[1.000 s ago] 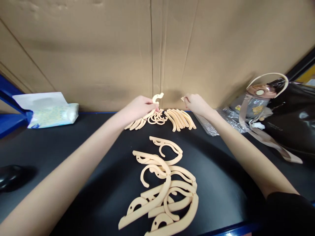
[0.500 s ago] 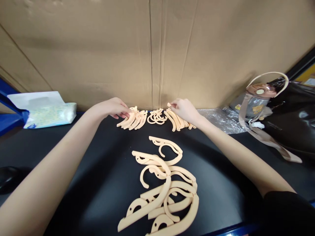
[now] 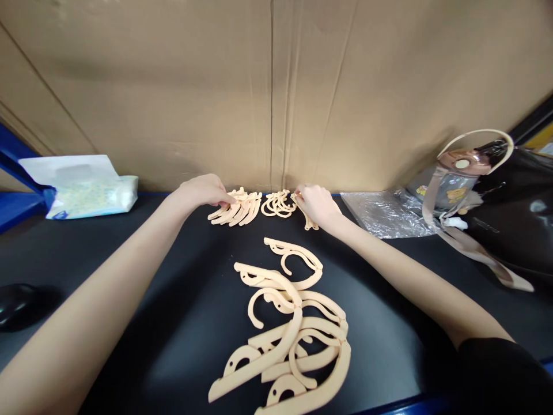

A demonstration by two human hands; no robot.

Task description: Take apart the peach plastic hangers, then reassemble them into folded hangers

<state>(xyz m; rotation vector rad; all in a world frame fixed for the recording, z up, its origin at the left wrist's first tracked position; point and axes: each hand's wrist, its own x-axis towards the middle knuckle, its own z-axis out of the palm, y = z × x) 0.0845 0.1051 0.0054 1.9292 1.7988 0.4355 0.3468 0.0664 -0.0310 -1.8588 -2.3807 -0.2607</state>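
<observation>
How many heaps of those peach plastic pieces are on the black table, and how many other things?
Peach plastic heaps: 4, namely left row, hook cluster, row under the right hand, big front pile
Tissue packs: 1
Water bottles: 1
Plastic bags: 1
Total: 7

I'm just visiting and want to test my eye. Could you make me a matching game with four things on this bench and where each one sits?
Things:
1. tissue pack
2. drinking bottle
3. plastic bag
4. loose hanger pieces

Places:
A. near edge, middle of the table
B. far left
C. far right, beside a black bag
D. flat, just right of the right hand

Pairs: 1-B, 2-C, 3-D, 4-A
</observation>
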